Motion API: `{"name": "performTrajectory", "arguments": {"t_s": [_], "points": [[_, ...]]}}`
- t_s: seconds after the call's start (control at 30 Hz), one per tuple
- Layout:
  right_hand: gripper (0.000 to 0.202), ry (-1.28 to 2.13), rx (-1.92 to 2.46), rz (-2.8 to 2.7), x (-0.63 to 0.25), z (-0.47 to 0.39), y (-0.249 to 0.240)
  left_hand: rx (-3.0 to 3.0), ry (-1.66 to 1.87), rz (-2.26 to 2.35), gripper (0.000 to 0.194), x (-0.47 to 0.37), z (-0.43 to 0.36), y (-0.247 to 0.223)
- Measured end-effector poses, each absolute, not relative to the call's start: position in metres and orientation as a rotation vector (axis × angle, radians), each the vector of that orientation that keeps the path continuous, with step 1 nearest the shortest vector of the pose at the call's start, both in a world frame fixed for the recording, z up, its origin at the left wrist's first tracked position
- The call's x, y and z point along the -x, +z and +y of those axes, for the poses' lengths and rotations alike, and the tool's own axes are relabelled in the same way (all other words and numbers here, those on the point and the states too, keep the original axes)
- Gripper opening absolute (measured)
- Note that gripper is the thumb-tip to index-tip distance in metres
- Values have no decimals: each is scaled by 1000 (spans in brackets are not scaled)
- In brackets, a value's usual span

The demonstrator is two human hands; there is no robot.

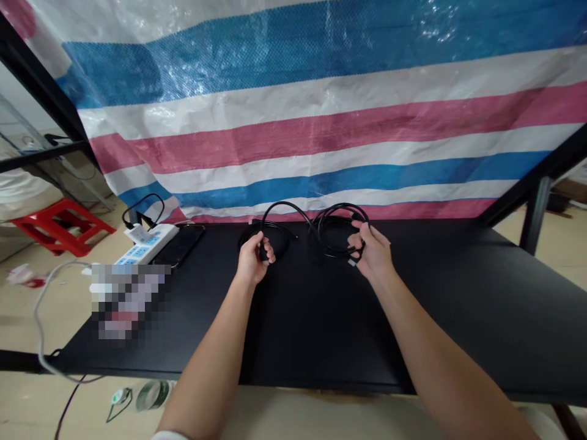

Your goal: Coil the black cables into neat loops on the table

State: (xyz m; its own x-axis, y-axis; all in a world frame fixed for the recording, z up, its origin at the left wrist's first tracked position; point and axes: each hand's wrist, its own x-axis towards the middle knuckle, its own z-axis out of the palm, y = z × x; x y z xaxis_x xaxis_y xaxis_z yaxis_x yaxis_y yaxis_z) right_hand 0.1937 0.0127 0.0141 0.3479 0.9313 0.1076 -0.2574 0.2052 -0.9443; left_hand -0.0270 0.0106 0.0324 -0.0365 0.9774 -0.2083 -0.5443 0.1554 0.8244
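Both of my hands are raised above a black table [316, 324], gripping one black cable [285, 204]. My left hand [254, 256] is closed, pinching a stretch of the cable between thumb and fingers. From there the cable arches over to the right, into several round loops. My right hand [372, 247] is closed around the right side of those loops, and a light-coloured tip, perhaps a connector [352, 263], shows just under its fingers. Behind my left hand another coiled black cable [282, 249] lies on the table, partly hidden by the hand.
At the left stand a white power strip [156, 240] with plugs and a dark phone [181, 244]. A blurred-out item [132, 302] lies nearer. A striped plastic sheet [312, 134] hangs along the back edge. A red stool [68, 226] stands on the floor at left.
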Motion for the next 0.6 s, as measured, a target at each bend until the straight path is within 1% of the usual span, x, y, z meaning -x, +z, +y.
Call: {"name": "performTrajectory", "arguments": {"t_s": [0.13,0.27,0.33,0.43,0.5,0.6], "points": [[61,1178,887,-900,-182,8,17,-695,1348,965,29,12,9,26],[66,1137,854,-1031,-169,1,13,-622,1458,1000,32,4,8,23],[64,1028,896,-1126,-163,-1,9,-588,1474,1023,31,5,9,23],[49,806,1058,-1185,-157,-2,2,-568,1490,1032,29,9,10,23],[41,701,1130,-1104,-157,0,0,-549,1515,1026,27,12,11,23],[45,768,1085,-885,-163,6,4,-557,1508,997,25,15,11,23]]}}
